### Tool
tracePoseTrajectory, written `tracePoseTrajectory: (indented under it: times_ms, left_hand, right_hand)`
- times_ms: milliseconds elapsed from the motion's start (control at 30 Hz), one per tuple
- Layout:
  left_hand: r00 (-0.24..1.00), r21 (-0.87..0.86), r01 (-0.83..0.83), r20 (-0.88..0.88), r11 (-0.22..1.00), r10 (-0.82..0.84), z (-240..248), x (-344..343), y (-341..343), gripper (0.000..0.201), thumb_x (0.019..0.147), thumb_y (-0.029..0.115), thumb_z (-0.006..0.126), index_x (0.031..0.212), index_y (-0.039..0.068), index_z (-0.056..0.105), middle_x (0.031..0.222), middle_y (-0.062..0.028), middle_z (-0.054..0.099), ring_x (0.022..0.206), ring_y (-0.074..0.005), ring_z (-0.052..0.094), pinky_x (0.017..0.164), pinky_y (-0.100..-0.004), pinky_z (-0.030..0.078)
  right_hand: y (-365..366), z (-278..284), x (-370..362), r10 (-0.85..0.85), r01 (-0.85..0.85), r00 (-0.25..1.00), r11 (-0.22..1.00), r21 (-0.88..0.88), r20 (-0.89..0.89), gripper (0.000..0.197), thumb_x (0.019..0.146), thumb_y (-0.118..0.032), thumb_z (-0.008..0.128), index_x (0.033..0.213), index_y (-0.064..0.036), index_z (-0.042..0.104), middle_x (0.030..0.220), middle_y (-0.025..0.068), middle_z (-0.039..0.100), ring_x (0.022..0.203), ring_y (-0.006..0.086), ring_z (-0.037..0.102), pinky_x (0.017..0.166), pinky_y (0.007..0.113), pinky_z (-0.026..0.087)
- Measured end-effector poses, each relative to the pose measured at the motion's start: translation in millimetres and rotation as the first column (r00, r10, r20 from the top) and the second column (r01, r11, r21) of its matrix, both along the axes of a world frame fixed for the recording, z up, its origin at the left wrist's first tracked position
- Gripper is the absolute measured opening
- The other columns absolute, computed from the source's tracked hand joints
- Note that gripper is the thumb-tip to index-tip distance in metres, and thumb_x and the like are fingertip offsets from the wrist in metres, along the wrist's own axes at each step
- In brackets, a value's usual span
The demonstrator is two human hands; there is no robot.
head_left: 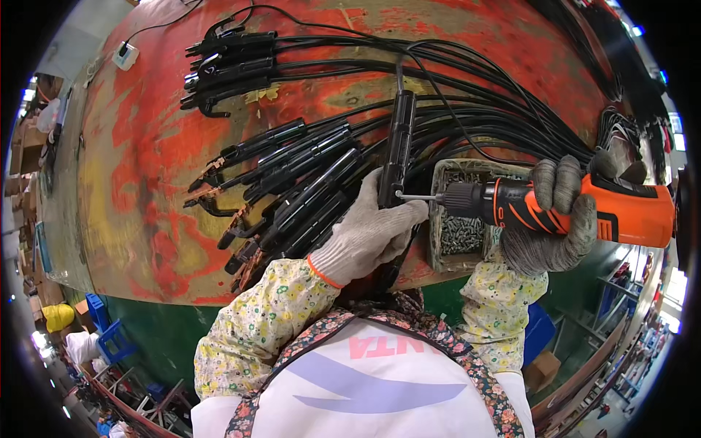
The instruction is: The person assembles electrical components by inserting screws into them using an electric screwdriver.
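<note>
My left hand (371, 237), in a pale knit glove with an orange cuff, grips the lower end of a black tubular handle (400, 135) standing nearly upright in the view. A thin grey metal rod shows at its far end. My right hand (558, 223), in a dark grey glove, is wrapped round an orange and black cordless drill (634, 212) held level and pointing left. Its long thin bit (418, 196) meets the side of the handle near my left fingers. Whether a screw sits at the tip is too small to tell.
Several black welding electrode holders (299, 150) with copper jaws lie left of my hands. More black clamps (230, 66) lie farther back. Black cables (467, 69) sweep right across the red, worn table (161, 219). A tray (436, 226) of small screws (461, 237) sits beneath the drill.
</note>
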State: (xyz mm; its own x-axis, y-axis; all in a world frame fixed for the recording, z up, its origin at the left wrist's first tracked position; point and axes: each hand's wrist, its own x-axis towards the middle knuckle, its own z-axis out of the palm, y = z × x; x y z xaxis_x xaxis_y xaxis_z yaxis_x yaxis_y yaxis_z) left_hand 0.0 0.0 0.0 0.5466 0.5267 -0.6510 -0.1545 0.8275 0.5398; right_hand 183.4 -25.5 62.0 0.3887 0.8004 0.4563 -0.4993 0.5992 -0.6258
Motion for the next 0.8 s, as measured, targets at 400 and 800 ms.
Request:
tracePoseTrajectory:
  times_ms: [400, 800]
  left_hand:
    - [0.995, 0.006, 0.043, -0.092, 0.999, -0.043, 9.3, 3.0, 2.2, 0.082, 0.081, 0.010, 0.070, 0.139, 0.009, 0.012, 0.068, 0.0016, 0.049, 0.048, -0.0049, 0.044, 0.039, -0.0185, 0.034]
    - [1.000, 0.049, 0.023, -0.018, 0.999, -0.023, 3.8, 3.0, -2.1, 0.080, 0.082, 0.011, 0.069, 0.139, 0.009, 0.014, 0.076, -0.0020, 0.052, 0.049, -0.0056, 0.046, 0.038, -0.0189, 0.034]
  right_hand:
    - [7.3, 15.4, -27.9, -0.040, 0.038, 0.968, 0.999, 0.016, 0.246, 0.051, 0.086, -0.005, 0.052, 0.133, 0.0004, 0.034, 0.071, 0.0032, 0.043, 0.060, 0.0087, 0.039, 0.058, 0.024, 0.042]
    - [6.9, 21.8, -46.4, -0.162, 0.211, 0.964, 0.949, -0.233, 0.210, 0.048, 0.080, 0.003, 0.055, 0.125, 0.0017, 0.039, 0.076, 0.0057, 0.047, 0.063, 0.0113, 0.044, 0.060, 0.027, 0.044]
